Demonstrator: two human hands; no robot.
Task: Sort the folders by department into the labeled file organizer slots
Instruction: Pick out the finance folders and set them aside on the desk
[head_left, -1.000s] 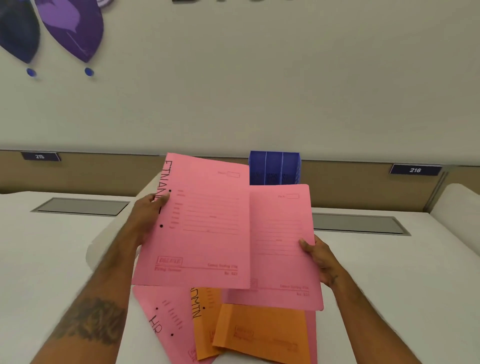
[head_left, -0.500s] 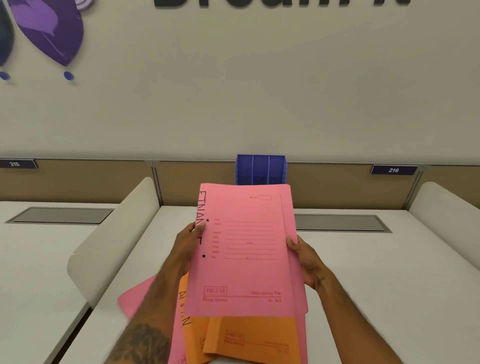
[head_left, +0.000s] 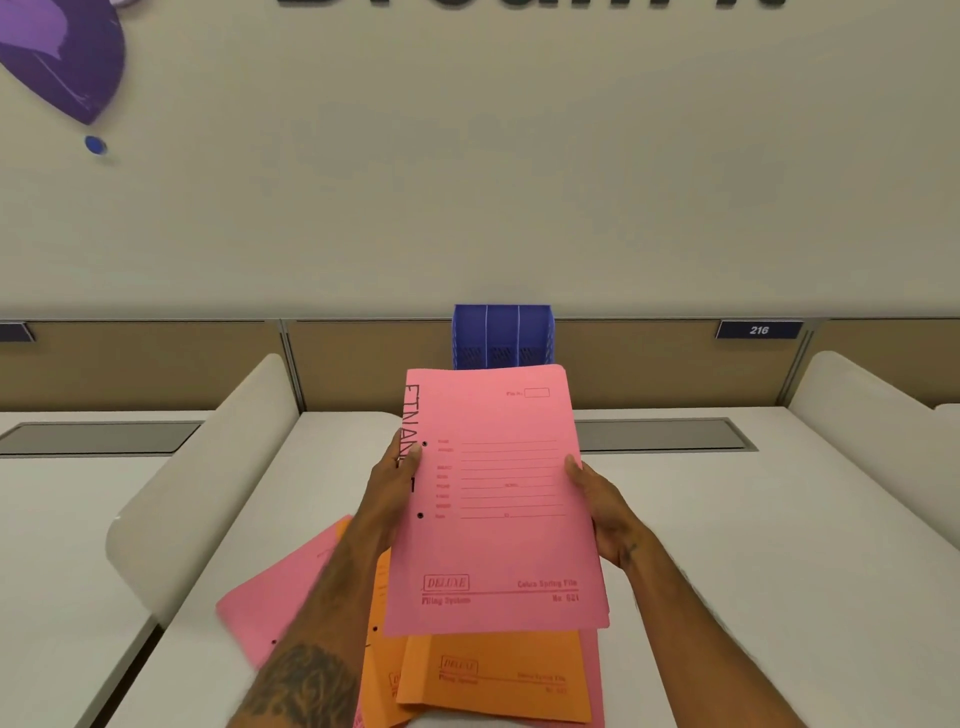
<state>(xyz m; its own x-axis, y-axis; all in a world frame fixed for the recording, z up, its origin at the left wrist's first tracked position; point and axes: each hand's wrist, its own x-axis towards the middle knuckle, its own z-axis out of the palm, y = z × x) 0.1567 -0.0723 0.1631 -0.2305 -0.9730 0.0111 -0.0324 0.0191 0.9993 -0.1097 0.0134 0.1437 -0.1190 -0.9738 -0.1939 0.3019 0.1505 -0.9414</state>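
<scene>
Pink folder (head_left: 498, 519): thin card, matt, smooth, printed ink. Orange folders (head_left: 498, 675): same card stock, matt. File organizer (head_left: 501, 332): blue plastic, slight sheen, perforated low on front. Counter (head_left: 779, 519): white, smooth, matt, laminate look. Divider (head_left: 208, 467): off-white, rounded, satin sheen. Back panel (head_left: 363, 358): tan, matt, material n/k. Cable flap (head_left: 665, 434): grey, metal look, dull. Purple wall leaf (head_left: 67, 67): glossy.

Organizer (head_left: 503, 332) slot labels too small; btm hidden by pink folders (head_left: 493, 499).
</scene>
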